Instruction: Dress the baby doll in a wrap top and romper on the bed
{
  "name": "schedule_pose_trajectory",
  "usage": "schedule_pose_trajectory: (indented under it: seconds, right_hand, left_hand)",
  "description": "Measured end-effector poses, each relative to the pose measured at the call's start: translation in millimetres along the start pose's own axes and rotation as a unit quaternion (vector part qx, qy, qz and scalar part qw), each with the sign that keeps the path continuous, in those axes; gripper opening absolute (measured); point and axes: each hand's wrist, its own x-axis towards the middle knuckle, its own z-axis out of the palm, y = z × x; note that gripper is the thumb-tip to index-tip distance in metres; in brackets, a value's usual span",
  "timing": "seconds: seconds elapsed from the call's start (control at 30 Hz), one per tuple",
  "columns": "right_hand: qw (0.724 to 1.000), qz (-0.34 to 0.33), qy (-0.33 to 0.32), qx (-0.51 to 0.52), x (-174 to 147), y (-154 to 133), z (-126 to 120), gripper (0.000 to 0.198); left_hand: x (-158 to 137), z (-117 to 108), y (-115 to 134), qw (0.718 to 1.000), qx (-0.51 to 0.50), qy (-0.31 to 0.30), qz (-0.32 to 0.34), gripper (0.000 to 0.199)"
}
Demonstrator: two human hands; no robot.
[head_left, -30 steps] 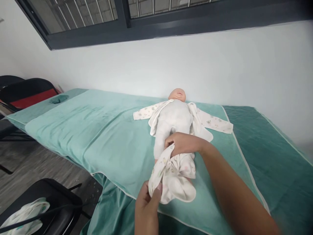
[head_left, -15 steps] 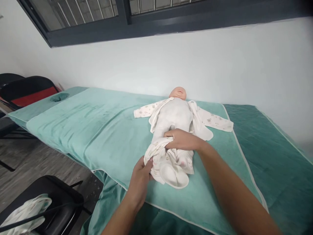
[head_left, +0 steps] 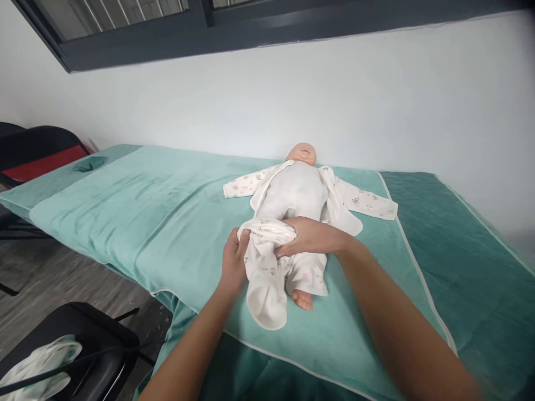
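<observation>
A baby doll (head_left: 301,152) lies on its back on the green-covered bed, its head toward the wall. A patterned white top is open over its white cloth body (head_left: 291,189), both sleeves spread out. Patterned white baby pants (head_left: 267,245) are bunched around the doll's legs. With its fingers closed, my left hand (head_left: 234,259) grips the waistband at the left edge. My right hand (head_left: 313,235) pinches the same waistband between the legs; some of its fingers are hidden in the cloth. One bare doll foot (head_left: 302,299) sticks out of the right pant leg. The left leg ends in a white footed cuff (head_left: 267,306).
The padded bed (head_left: 167,206) runs along a white wall under a dark-framed window. A black chair (head_left: 96,345) with a crumpled white cloth (head_left: 45,362) on it stands at the lower left. More black chairs (head_left: 42,145) are beyond the bed's left end.
My left hand has pulled the waistband upward along the doll's left-side leg. The bare foot on the right now shows, and the footed cuff has shifted left. The view has tilted slightly.
</observation>
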Motion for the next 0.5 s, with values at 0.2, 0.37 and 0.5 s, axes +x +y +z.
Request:
schedule_pose_trajectory:
  seconds: [0.2, 0.37, 0.5]
  right_hand:
    - [0.999, 0.002, -0.045, 0.02, -4, -5, -4, 0.048]
    - [1.0, 0.009, -0.015, -0.001, -2, -7, -2, 0.036]
    - [0.999, 0.018, -0.004, -0.037, 0, -6, 1, 0.026]
  left_hand:
    - [-9, -13, -1, 0.993, -0.062, -0.07, -0.072, 0.039]
    - [-30, -31, 4, 0.971, -0.148, -0.151, -0.111, 0.041]
    - [-41, -34, 6, 0.971, -0.141, -0.165, -0.098, 0.071]
